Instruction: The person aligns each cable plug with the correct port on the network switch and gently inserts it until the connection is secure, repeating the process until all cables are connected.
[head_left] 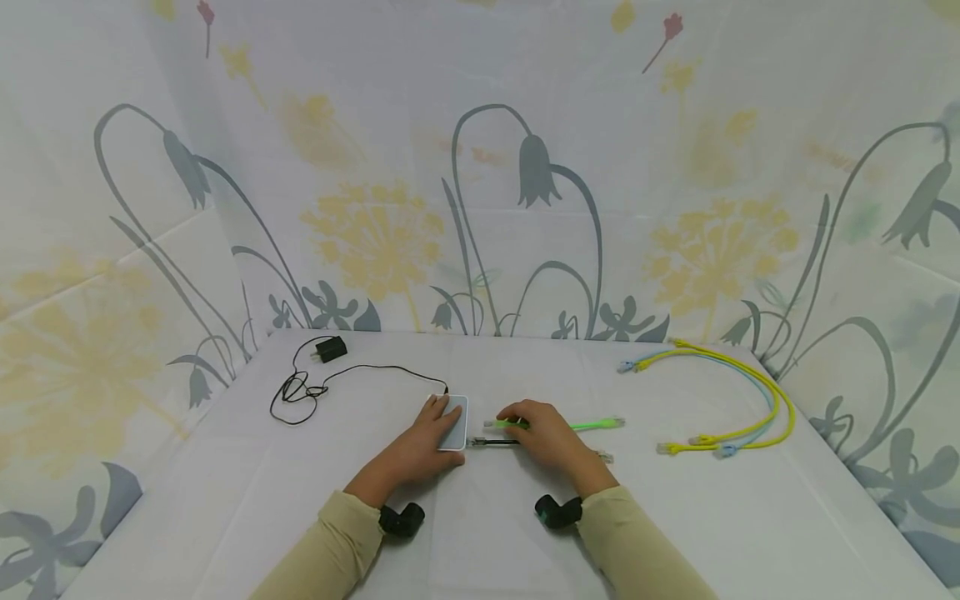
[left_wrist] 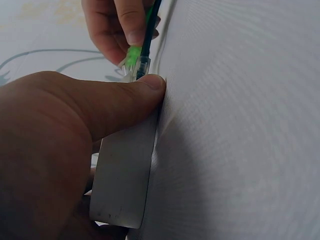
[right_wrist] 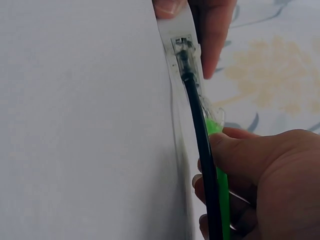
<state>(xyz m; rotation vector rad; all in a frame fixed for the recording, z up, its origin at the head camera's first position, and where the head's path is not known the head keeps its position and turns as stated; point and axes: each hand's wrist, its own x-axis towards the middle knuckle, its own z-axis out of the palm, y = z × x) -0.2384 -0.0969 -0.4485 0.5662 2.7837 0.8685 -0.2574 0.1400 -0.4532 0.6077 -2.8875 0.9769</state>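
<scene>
My left hand (head_left: pixel 420 446) grips a small white network box (head_left: pixel 454 427) lying on the table, its thumb along the side edge and its fingers over the top. A black network cable (head_left: pixel 495 442) has its clear plug (right_wrist: pixel 185 59) in a port on the box's right side. My right hand (head_left: pixel 553 439) pinches a short green network cable (head_left: pixel 600 424) just behind its clear plug. That plug is close to the box's port side, beside the black cable. Past my right hand, the other ends of both cables lie on the table.
A thin black power lead (head_left: pixel 300 387) runs from the box's back to a black plug adapter (head_left: pixel 330 348) at the back left. On the right lie curved yellow cables (head_left: pixel 789 417) and a light blue cable (head_left: pixel 726 451). A patterned curtain (head_left: pixel 495 250) stands behind the table.
</scene>
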